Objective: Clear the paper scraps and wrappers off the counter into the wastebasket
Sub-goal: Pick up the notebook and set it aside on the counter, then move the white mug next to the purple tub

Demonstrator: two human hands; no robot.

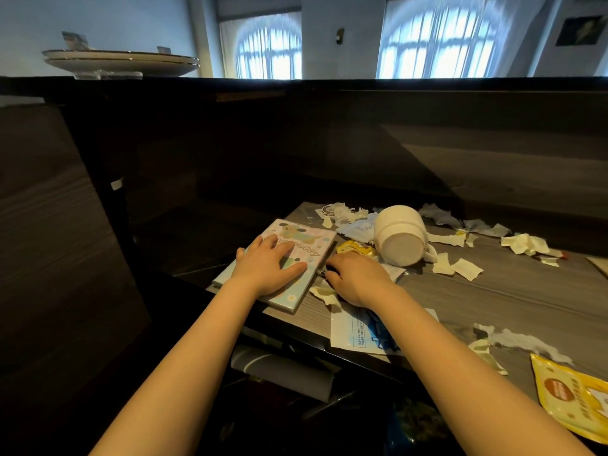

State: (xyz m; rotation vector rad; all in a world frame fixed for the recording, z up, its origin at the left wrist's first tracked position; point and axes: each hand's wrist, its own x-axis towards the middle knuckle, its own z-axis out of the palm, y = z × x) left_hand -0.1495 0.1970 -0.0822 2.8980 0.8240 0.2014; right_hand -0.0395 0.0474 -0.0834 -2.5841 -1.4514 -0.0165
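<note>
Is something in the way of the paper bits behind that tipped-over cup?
Yes. The white ribbed mug, lying on its side, sits between the right hand and the torn cream paper scraps at the grey counter's back.

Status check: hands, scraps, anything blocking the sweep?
Left hand flat on pastel booklet. Right hand down beside it, grip unclear. Paper scraps litter counter. Tipped white mug lies among them.

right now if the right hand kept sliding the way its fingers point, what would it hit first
Probably the notebook: the right hand points left toward its near edge, fingertips almost at it. Depth is unclear, so contact may already exist.
</note>
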